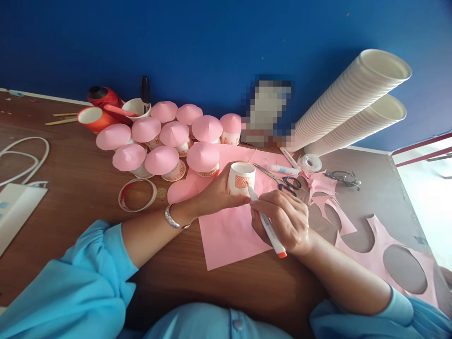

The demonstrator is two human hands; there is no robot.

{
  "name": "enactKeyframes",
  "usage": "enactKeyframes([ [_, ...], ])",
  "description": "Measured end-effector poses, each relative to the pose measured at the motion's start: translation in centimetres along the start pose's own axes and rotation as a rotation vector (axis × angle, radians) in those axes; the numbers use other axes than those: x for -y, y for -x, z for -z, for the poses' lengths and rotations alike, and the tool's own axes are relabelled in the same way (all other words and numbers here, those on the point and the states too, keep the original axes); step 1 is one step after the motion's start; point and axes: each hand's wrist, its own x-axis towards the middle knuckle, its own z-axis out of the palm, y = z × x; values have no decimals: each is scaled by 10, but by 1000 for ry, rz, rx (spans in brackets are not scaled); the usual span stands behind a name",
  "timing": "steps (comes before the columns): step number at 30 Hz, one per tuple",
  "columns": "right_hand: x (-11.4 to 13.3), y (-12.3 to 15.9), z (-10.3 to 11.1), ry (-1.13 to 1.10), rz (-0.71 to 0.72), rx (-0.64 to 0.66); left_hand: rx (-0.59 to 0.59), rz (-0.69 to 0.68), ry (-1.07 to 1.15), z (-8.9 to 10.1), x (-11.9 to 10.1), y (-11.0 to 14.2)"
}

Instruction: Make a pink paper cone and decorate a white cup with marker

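My left hand [223, 190] is wrapped round a white paper cup [240, 172], its open mouth facing up. An orange dotted shape is drawn on the cup's side. Pinched in my right hand [284, 219] is a white marker pen [271, 233] with an orange end, its tip at or very near the cup wall beside the drawing. Under both hands lies pink paper [226, 240]. Just behind the cup, paper cups with pink cone tops [203, 157] stand in a cluster; several of them carry orange drawings.
Scissors [282, 181], a glue stick [280, 168], a tape roll [310, 163] and glasses [344, 179] lie to the right, near pink paper scraps [377, 235]. Tall stacks of white cups [339, 101] lean by the blue wall. A larger tape ring [122, 197] is at left.
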Motion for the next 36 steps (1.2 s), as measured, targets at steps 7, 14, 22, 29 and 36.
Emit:
enactKeyframes([
  [7,-1,3,-1,-20,5,-1,-13,16,16,0,0,-1],
  [14,-1,4,-1,-18,-1,0,-2,39,76,1,2,0],
  [22,0,3,-1,-8,-6,7,-23,8,13,0,-3,-1],
  [29,1,4,-1,-17,-6,7,-26,21,27,0,-3,-1],
  [36,2,3,-1,-1,-14,9,-27,3,5,1,-2,0],
])
